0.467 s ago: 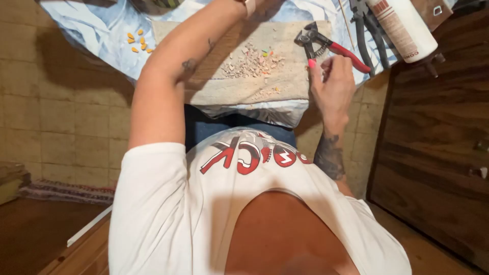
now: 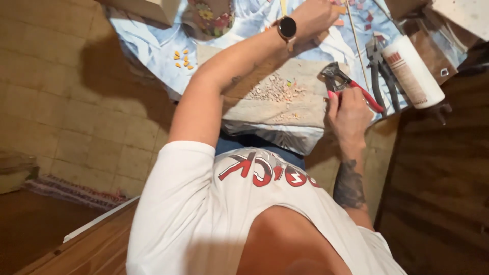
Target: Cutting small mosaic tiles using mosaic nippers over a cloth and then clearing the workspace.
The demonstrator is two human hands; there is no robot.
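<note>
The right hand [image 2: 349,109] grips red-handled nippers [image 2: 351,84] closed around the handles, near the tabletop's [image 2: 147,46] right edge. The left hand [image 2: 313,18] reaches to the far edge, fingers curled over small tile pieces [image 2: 340,15]; its grip is unclear. Nipping over the cloth [image 2: 275,104] would best catch chips.

Single head cam; looks steeply down over wearer's chest onto table [image 2: 153,46]; image reads inverted, torso near at bottom, worktop farther at top; no second view to overlap.

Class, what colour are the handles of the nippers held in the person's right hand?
Red, best seen in the head view: the nippers sit in the right hand.
</note>
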